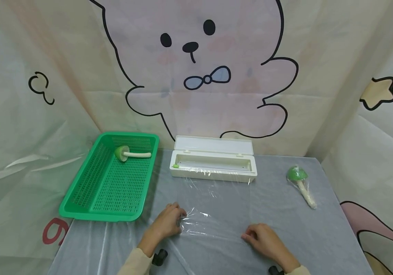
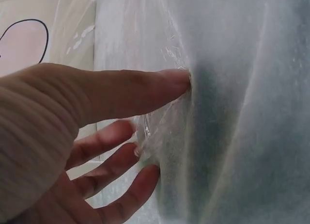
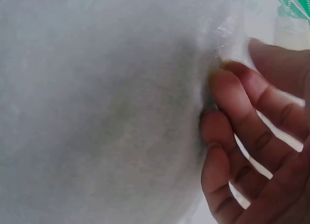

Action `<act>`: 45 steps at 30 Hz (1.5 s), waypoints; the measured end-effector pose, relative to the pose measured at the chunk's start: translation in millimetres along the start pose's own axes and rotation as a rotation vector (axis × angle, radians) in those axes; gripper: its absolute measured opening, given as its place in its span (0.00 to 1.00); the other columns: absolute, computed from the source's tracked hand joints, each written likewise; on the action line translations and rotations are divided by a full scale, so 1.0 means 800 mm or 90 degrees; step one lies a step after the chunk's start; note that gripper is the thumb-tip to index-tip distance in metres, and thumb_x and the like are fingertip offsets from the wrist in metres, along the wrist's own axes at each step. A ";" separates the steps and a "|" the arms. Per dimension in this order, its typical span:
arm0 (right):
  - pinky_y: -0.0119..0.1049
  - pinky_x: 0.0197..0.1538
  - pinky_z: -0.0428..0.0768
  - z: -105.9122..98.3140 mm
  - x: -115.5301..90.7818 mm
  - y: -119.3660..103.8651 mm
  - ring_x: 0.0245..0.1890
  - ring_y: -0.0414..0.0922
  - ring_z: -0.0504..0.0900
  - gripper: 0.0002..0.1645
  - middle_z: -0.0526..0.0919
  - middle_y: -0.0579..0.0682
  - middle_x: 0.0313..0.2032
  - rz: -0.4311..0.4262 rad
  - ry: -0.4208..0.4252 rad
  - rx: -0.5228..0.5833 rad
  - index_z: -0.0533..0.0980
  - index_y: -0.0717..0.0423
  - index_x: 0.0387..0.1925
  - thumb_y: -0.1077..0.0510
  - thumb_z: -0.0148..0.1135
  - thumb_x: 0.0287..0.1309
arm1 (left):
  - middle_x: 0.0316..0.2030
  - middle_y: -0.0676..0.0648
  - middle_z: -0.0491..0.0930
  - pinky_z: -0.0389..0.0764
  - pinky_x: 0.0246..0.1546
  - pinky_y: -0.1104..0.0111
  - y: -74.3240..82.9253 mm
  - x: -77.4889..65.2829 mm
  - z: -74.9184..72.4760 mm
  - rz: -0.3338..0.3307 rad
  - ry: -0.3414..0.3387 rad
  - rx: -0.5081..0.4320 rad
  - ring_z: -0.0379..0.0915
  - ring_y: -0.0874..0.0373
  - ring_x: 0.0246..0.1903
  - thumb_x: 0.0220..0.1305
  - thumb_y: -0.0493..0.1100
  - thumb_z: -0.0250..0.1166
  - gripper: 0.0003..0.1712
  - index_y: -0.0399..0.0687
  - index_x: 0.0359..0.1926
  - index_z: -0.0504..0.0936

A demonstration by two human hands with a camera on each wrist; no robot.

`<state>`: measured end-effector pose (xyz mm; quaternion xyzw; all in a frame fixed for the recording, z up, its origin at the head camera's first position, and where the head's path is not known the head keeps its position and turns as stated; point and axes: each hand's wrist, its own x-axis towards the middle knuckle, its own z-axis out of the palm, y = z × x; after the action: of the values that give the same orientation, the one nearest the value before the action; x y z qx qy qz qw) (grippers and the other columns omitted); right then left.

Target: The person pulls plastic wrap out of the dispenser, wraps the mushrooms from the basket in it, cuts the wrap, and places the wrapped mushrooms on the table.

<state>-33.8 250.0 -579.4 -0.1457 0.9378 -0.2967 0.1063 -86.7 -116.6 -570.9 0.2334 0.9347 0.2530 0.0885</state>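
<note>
Left hand [image 1: 165, 221] had some clear film [image 1: 196, 218] pinched, well apart from the right hand [image 1: 266, 240]; honestly couldn't tell if that one gripped any. Film ran out front of the white box [image 1: 213, 177], green basket [image 1: 115, 217] left of it, wrapped mushroom [image 1: 297, 174] to its right.

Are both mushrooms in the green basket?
No, one mushroom lies in the green basket, but the wrapped mushroom lies on the gray table.

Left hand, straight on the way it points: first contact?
Clear film, right at the left hand's fingertips. Past that, probably the white box's front wall; the hand's height off the table is hard to judge, so it might pass over.
</note>
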 end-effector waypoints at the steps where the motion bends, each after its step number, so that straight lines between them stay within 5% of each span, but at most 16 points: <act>1: 0.30 0.24 0.67 0.001 0.000 0.000 0.19 0.29 0.65 0.13 0.69 0.32 0.17 0.009 0.000 -0.005 0.78 0.44 0.23 0.51 0.74 0.59 | 0.35 0.53 0.72 0.76 0.40 0.63 0.000 0.000 0.000 0.001 0.002 0.005 0.67 0.56 0.38 0.36 0.32 0.82 0.28 0.41 0.45 0.87; 7: 0.28 0.22 0.67 0.001 0.002 -0.001 0.17 0.30 0.65 0.18 0.68 0.35 0.18 0.031 0.025 0.023 0.76 0.52 0.34 0.54 0.80 0.51 | 0.39 0.50 0.74 0.77 0.42 0.60 0.003 0.002 -0.010 -0.005 -0.030 -0.014 0.69 0.54 0.40 0.41 0.38 0.83 0.30 0.41 0.49 0.85; 11: 0.34 0.29 0.73 0.002 0.013 -0.006 0.26 0.36 0.71 0.22 0.73 0.41 0.25 -0.023 0.162 0.001 0.78 0.57 0.40 0.56 0.81 0.47 | 0.40 0.46 0.77 0.78 0.43 0.57 0.005 0.012 -0.018 -0.009 -0.001 -0.023 0.73 0.51 0.42 0.53 0.42 0.80 0.26 0.40 0.52 0.83; 14: 0.49 0.46 0.77 0.006 0.024 -0.005 0.44 0.51 0.77 0.35 0.79 0.54 0.42 -0.051 0.240 -0.090 0.79 0.59 0.53 0.48 0.83 0.45 | 0.48 0.41 0.77 0.78 0.47 0.50 0.005 0.023 -0.013 -0.005 0.058 0.015 0.74 0.44 0.48 0.57 0.48 0.78 0.31 0.39 0.58 0.80; 17: 0.67 0.58 0.67 0.012 0.036 -0.001 0.62 0.66 0.67 0.55 0.70 0.67 0.63 -0.033 0.204 -0.147 0.70 0.57 0.69 0.34 0.79 0.45 | 0.56 0.37 0.74 0.75 0.51 0.44 0.003 0.032 -0.001 -0.016 0.090 0.052 0.70 0.36 0.55 0.53 0.57 0.79 0.43 0.41 0.65 0.75; 20: 0.73 0.63 0.55 0.018 0.047 0.007 0.71 0.69 0.54 0.65 0.57 0.70 0.73 0.004 0.145 -0.162 0.61 0.56 0.76 0.26 0.73 0.45 | 0.60 0.33 0.71 0.72 0.53 0.40 0.000 0.039 0.013 -0.039 0.098 0.070 0.66 0.33 0.59 0.47 0.63 0.80 0.53 0.40 0.68 0.72; 29: 0.74 0.64 0.47 0.019 0.069 0.022 0.73 0.70 0.49 0.67 0.52 0.71 0.75 0.053 0.136 -0.168 0.52 0.54 0.79 0.26 0.70 0.50 | 0.61 0.32 0.68 0.68 0.55 0.39 -0.001 0.053 0.028 -0.099 0.107 0.090 0.62 0.32 0.61 0.39 0.66 0.82 0.60 0.37 0.67 0.71; 36: 0.77 0.65 0.39 0.015 0.064 0.014 0.75 0.73 0.40 0.70 0.43 0.72 0.77 0.101 0.050 -0.151 0.52 0.54 0.80 0.22 0.68 0.47 | 0.64 0.33 0.67 0.65 0.58 0.37 -0.001 0.057 0.020 -0.133 0.097 0.041 0.61 0.33 0.63 0.41 0.67 0.81 0.60 0.40 0.70 0.70; 39: 0.77 0.65 0.37 0.016 0.064 0.015 0.75 0.72 0.39 0.69 0.42 0.71 0.77 0.104 0.045 -0.151 0.52 0.54 0.80 0.23 0.68 0.48 | 0.58 0.34 0.72 0.70 0.54 0.40 -0.002 0.061 0.011 -0.126 0.185 -0.010 0.68 0.35 0.57 0.48 0.61 0.80 0.49 0.38 0.65 0.75; 45: 0.75 0.66 0.30 0.018 0.065 0.020 0.76 0.70 0.32 0.69 0.37 0.69 0.78 0.113 0.020 -0.127 0.50 0.54 0.80 0.23 0.66 0.51 | 0.45 0.35 0.76 0.77 0.43 0.47 -0.008 0.086 -0.015 -0.176 0.484 -0.141 0.75 0.39 0.44 0.65 0.44 0.70 0.27 0.31 0.58 0.77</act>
<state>-81.5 237.5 -606.4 -0.0673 0.9734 -0.1938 0.1023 -153.1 -93.6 -567.6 -0.0156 0.8906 0.4055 -0.2054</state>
